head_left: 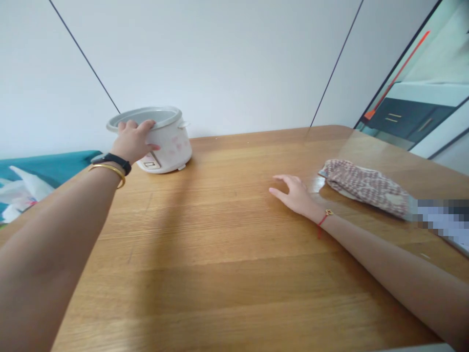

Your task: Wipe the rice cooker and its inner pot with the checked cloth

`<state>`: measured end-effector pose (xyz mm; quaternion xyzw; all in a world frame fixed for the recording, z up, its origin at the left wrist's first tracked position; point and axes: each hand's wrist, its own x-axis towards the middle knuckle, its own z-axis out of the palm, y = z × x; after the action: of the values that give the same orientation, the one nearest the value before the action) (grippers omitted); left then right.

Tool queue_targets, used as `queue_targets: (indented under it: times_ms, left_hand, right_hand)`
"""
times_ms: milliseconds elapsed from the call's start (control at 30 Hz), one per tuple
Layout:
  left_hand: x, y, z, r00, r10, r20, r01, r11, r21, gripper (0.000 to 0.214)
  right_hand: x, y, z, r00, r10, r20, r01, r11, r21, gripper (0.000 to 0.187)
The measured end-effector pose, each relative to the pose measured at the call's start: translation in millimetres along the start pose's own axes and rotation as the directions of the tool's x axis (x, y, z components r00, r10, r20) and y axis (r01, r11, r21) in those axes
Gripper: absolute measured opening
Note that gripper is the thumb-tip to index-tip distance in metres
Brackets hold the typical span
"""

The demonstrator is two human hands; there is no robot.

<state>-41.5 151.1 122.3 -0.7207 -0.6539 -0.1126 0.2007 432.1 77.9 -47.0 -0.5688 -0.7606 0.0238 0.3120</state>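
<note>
The left grip [134, 142] clamps the rim of a white rice cooker [172, 149], which sits at the far edge of the wooden worktop [234, 254]. The right grip [293, 194] is open and wide, near a checked cloth [366, 188].

Bare skin on the left hand [134, 142], right hand [295, 195], left forearm [47, 244] and right forearm [388, 259], all the way to the frame edge. At the left wrist, a black strap [112, 161]: flat, fairly wide, watch-band type, face out of sight. Just up the arm from it, a slim gold bangle [106, 171], smooth and glossy. At the right wrist, a thin red cord [322, 219] with a small four-lobed gold charm [329, 212] and a loose cord end [319, 232] hanging below.
</note>
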Motion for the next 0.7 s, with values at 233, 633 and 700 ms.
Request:
queue_targets:
  times_ms: [233, 633, 700]
  left_hand:
    - [14, -28, 11.9, 0.998, -0.066, 0.015, 0.064, 0.992, 0.112, 0.086]
    - [-9, 5, -3.9, 0.991, -0.123, -0.054, 0.122, 0.992, -0.021, 0.087]
    - [-29, 24, -1.3, 0.992, 0.005, -0.129, -0.007, 1.000, -0.016, 0.088]
  right_hand:
    - [-1, -6, -1, 0.988, -0.082, 0.129, 0.090, 0.994, -0.055, 0.044]
    - [9, 1, -17, 0.998, -0.007, -0.058, -0.001, 0.992, -0.125, 0.042]
    - [17, 23, -38, 0.971, 0.163, -0.175, -0.198, 0.957, -0.212, 0.051]
